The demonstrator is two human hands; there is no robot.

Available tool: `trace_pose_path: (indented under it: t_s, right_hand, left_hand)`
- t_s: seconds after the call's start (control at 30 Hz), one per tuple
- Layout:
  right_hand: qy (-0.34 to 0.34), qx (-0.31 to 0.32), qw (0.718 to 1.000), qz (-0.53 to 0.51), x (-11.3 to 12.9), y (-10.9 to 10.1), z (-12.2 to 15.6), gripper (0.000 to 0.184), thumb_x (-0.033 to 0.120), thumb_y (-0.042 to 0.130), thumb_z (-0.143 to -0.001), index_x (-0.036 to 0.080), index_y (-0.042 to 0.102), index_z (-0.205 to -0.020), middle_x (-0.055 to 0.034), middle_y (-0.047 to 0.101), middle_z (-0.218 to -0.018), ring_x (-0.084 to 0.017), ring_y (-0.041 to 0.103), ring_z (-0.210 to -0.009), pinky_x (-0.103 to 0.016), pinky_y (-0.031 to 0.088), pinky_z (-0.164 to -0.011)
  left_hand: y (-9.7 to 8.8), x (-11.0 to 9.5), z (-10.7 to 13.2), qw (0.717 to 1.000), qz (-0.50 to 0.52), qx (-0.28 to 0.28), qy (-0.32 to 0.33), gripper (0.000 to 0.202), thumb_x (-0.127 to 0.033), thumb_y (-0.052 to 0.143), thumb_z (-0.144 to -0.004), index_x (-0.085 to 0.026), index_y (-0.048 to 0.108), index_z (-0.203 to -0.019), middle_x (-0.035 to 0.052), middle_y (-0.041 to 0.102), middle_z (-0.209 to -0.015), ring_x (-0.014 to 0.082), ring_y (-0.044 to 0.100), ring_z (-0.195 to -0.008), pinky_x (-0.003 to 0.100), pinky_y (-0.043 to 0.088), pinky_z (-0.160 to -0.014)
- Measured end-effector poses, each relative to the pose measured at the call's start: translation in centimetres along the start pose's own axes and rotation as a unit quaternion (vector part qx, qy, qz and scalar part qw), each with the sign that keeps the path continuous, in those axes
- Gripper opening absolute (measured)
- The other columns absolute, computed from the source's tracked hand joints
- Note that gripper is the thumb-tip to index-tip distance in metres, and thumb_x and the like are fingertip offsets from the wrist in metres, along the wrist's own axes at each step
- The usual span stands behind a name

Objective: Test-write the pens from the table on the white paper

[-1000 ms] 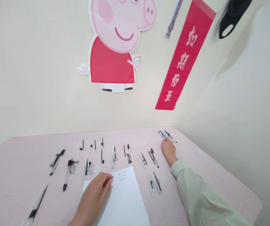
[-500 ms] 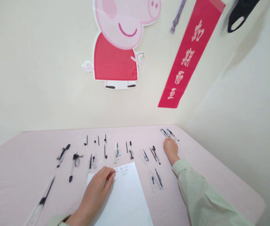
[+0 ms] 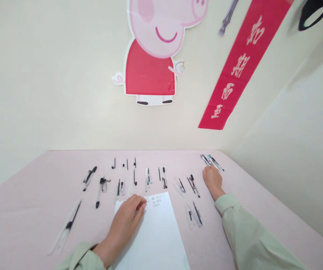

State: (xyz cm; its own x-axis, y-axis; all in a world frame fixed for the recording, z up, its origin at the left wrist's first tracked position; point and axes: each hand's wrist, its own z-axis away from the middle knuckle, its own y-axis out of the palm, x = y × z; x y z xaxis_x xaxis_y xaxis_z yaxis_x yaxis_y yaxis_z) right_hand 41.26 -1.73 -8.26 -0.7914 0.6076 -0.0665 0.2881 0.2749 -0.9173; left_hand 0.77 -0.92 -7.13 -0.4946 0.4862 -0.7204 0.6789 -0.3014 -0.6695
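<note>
My left hand [image 3: 129,217] lies over the top left part of a white sheet of paper [image 3: 156,236], its fingers loosely bent with nothing seen in them. Faint handwriting shows beside the fingertips. At the far right, my right hand [image 3: 212,180] is closed at the near end of a row of pens [image 3: 211,161]. Its fingertips are turned away, so what they hold, if anything, is hidden. Left of this hand lie a taken-apart pen [image 3: 193,185] with black parts and another [image 3: 180,185] with a clear barrel and dark refill.
More pen parts are spread over the pink tabletop [image 3: 23,221]: a black-capped pen [image 3: 97,193], a long clear barrel with refill [image 3: 67,227], a black refill [image 3: 134,176] and a group of parts [image 3: 193,215] right of the paper. A wall stands behind the table.
The view has swung slightly left, so everything sits farther right in the picture. My right hand stays by the row of pens, and my left hand remains on the paper.
</note>
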Motion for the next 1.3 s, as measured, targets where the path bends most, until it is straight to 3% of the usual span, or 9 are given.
trace_pose_path:
  t_s: [0.2,0.47,0.67,0.93,1.3]
  right_hand:
    - [-0.017,0.020,0.999,-0.020,0.3,-0.7,0.4,0.035,0.021,0.036,-0.097,0.011,0.069,-0.090,-0.0164,0.064,-0.100,-0.024,0.058,-0.097,-0.030,0.040,-0.074]
    - [-0.068,0.097,0.989,-0.086,1.1,-3.4,2.3,0.033,0.024,0.040,-0.096,0.018,0.069,-0.082,-0.0070,0.064,-0.091,-0.016,0.060,-0.087,-0.026,0.036,-0.070]
    - [-0.057,0.150,0.978,-0.134,3.2,-4.5,4.4,0.028,0.045,0.051,-0.089,0.021,0.062,-0.097,-0.0032,0.062,-0.096,-0.015,0.059,-0.079,-0.025,0.032,-0.059]
    - [-0.017,0.142,0.979,-0.145,5.6,-4.0,5.2,0.017,0.035,0.050,-0.090,0.020,0.052,-0.098,-0.0039,0.061,-0.097,-0.016,0.058,-0.077,-0.026,0.026,-0.056]
    - [0.018,0.138,0.977,-0.160,5.7,-3.2,5.1,0.015,0.032,0.052,-0.087,0.019,0.054,-0.094,-0.0046,0.064,-0.093,-0.017,0.059,-0.077,-0.026,0.024,-0.056]
  left_hand:
    - [-0.1,0.1,0.0,1.000,-0.002,0.008,0.010,0.022,-0.031,0.041,-0.092,-0.021,0.060,-0.088,0.0061,0.064,-0.088,0.0240,0.060,-0.084,0.038,0.045,-0.077]
    - [-0.1,0.3,-0.2,1.000,-0.006,0.015,0.017,0.024,-0.033,0.039,-0.092,-0.022,0.060,-0.088,0.0062,0.064,-0.088,0.0249,0.060,-0.084,0.039,0.045,-0.076]
    - [-0.1,0.4,-0.2,1.000,-0.008,0.023,0.016,0.026,-0.034,0.037,-0.093,-0.021,0.059,-0.089,0.0067,0.062,-0.089,0.0249,0.059,-0.085,0.040,0.044,-0.077]
    - [-0.2,0.0,-0.2,1.000,-0.003,0.014,0.019,0.025,-0.033,0.038,-0.092,-0.022,0.060,-0.086,0.0062,0.064,-0.087,0.0248,0.060,-0.083,0.039,0.046,-0.075]
    - [-0.1,0.4,-0.2,1.000,-0.011,0.008,0.024,0.023,-0.032,0.041,-0.092,-0.022,0.061,-0.086,0.0052,0.064,-0.086,0.0241,0.061,-0.082,0.038,0.046,-0.074]
